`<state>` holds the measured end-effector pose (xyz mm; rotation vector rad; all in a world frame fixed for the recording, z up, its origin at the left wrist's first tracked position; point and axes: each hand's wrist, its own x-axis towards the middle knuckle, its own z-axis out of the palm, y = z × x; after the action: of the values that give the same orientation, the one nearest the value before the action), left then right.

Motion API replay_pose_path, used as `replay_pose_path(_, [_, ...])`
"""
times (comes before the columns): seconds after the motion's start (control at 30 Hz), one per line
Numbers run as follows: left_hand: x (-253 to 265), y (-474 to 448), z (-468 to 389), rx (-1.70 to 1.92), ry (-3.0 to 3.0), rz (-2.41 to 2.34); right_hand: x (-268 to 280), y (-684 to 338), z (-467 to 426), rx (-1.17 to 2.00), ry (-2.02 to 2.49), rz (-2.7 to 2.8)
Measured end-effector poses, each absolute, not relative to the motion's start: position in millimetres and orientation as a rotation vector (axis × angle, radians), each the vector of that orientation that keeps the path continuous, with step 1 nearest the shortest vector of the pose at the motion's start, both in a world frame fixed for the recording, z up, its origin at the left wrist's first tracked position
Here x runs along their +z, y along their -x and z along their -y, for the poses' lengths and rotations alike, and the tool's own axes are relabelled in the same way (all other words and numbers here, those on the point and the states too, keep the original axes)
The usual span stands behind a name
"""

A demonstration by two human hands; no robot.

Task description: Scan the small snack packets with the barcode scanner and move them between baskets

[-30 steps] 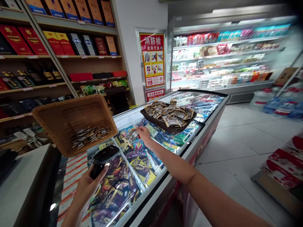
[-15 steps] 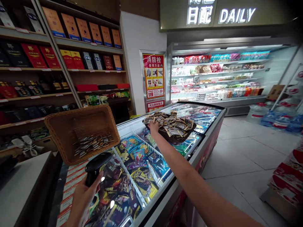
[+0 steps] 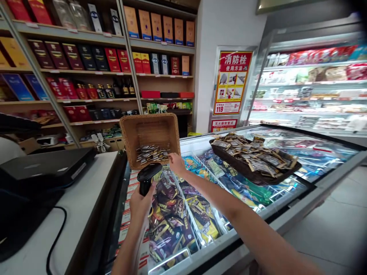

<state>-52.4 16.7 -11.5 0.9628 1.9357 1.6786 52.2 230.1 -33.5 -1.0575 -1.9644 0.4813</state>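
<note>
The left hand (image 3: 140,200) is wrapped around the handle of a black scanner (image 3: 147,175), which stands upright above the freezer (image 3: 258,225) with its head turned to the tan basket (image 3: 150,139) of small packets. The right hand (image 3: 175,163) is at the basket's front edge with fingers pressed together, but I cannot tell if they pinch a packet, because the fingertips are small and blurred. Half a second ago this hand was at the dark tray (image 3: 255,156) on the right; now it is back beside the basket.
</note>
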Motion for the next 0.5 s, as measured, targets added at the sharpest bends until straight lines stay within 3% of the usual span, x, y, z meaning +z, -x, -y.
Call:
replay_pose_path(0.27, [-20, 63, -12, 1.826, -0.844, -2.048, 2, 67, -268, 0.481, 1.189, 1.978])
replay_pose_path(0.5, [-25, 62, -13, 1.786, -0.892, -2.063, -2, 88, -282, 0.497, 1.165, 2.117])
